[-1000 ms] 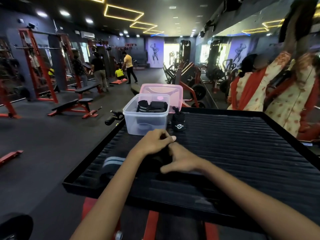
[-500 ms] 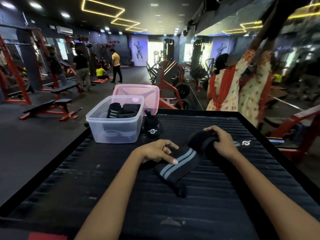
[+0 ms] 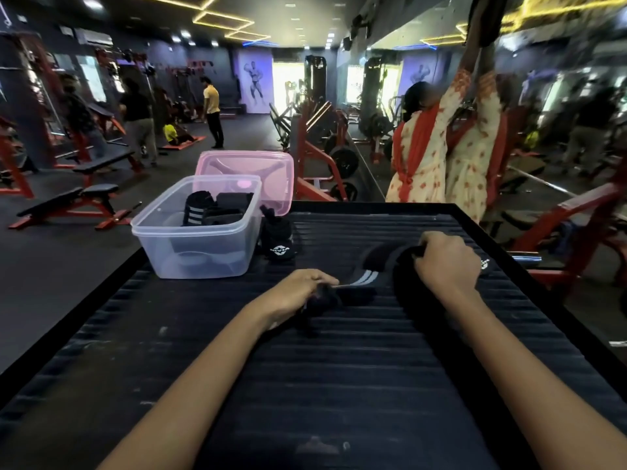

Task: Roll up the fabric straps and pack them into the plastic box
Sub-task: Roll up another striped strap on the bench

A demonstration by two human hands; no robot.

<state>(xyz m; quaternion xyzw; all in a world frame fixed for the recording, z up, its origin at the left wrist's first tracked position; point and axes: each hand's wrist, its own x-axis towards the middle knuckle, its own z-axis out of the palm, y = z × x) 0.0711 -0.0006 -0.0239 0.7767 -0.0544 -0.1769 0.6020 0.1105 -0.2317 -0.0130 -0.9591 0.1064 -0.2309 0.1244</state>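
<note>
A black fabric strap (image 3: 364,279) with grey stripes lies stretched across the ribbed black platform (image 3: 339,385). My left hand (image 3: 300,293) grips its near end, fingers closed on the dark fabric. My right hand (image 3: 444,262) is closed on the strap's other end, further right. The clear plastic box (image 3: 200,245) stands at the platform's far left corner, to the left of my hands, and holds rolled black straps (image 3: 217,208). One more rolled strap (image 3: 280,237) with a white logo stands just right of the box.
The pink lid (image 3: 271,178) leans behind the box. The platform has a raised black rim. A mirror on the right reflects a person in a patterned dress (image 3: 420,157). Red benches and several people are on the gym floor to the left.
My hands have drawn apart, the right going right and the left pulling back toward me, so the strap lies stretched out longer. The view has shifted right.
</note>
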